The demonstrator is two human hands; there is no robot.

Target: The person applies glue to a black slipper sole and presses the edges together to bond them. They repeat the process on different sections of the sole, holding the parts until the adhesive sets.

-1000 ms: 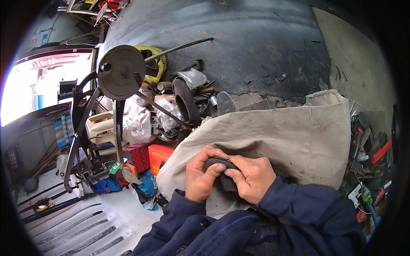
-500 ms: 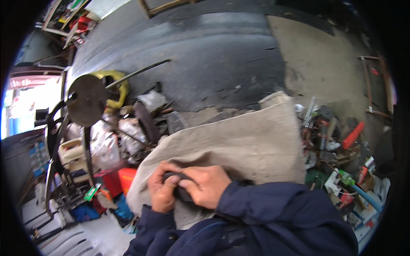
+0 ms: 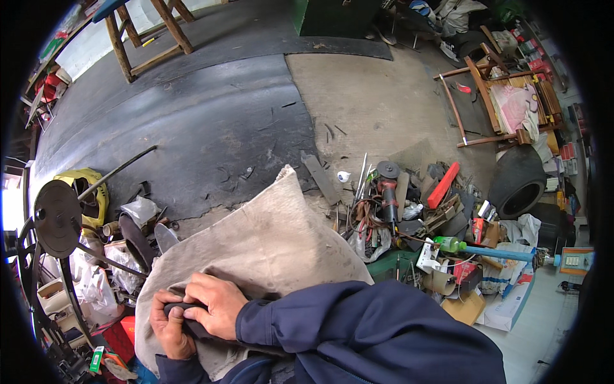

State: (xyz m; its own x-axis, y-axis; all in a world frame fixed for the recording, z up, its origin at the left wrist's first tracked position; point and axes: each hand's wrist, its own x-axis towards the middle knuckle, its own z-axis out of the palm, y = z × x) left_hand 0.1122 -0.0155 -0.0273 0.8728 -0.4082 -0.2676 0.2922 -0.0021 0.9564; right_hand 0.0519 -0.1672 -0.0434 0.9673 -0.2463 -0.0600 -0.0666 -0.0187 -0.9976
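Observation:
A beige cloth (image 3: 275,233) is spread over my lap, its far corner pointing toward the floor. Low over it, my left hand (image 3: 169,326) is closed round a dark, rounded piece (image 3: 194,328) whose kind I cannot make out. From the other side, my right hand (image 3: 216,306) grips the same piece with its thumb and curled fingers. Both hands are close together, and they hide most of the piece. Dark blue sleeves cover my forearms.
At the left stands a metal stand with a round plate (image 3: 57,217). To the right lie an angle grinder (image 3: 388,198), a red wedge-shaped piece (image 3: 444,185) and a blue pole (image 3: 499,253). A tire (image 3: 519,182) and a wooden chair frame (image 3: 483,96) sit farther off. A stool (image 3: 150,38) stands at the far left.
The view has swung to the right, bringing the tire, the grinder and the chair frame into clear sight. Both hands keep their hold on the dark piece.

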